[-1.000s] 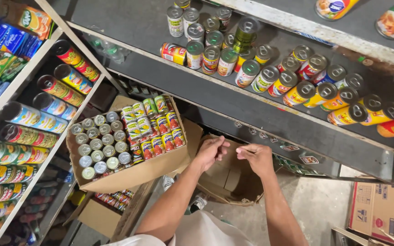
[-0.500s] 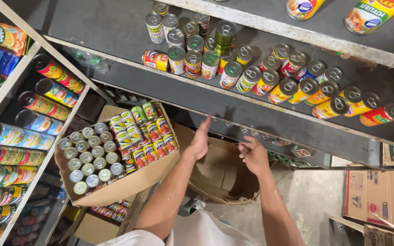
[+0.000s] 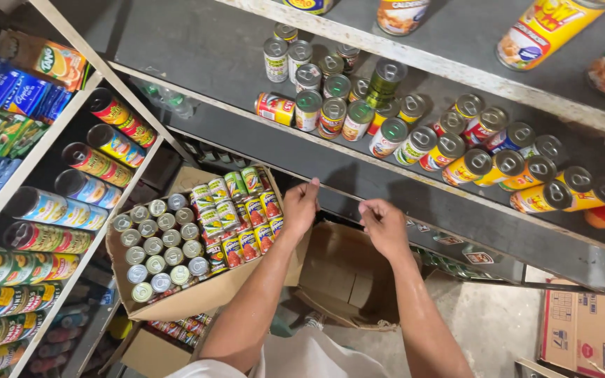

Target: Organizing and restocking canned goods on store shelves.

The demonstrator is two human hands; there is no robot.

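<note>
We are raising our left hand (image 3: 301, 205), fingers together, toward cans in the box (image 3: 197, 297) at nine o'clock; our right hand (image 3: 384, 225), fingers pinched empty, must next grip one.

Open grey shelf board (image 3: 197, 52) bare at upper left and centre, clustered tins (image 3: 414, 126) crowding its right half, box of cans (image 3: 190, 238) blocking lower left, both hands in the gap before the shelf edge (image 3: 358, 199), empty carton (image 3: 348, 276) below.

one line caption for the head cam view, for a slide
Left hand rests on the edge of a cardboard box packed with cans, right hand raised beside it, below a shelf of tins.
</note>
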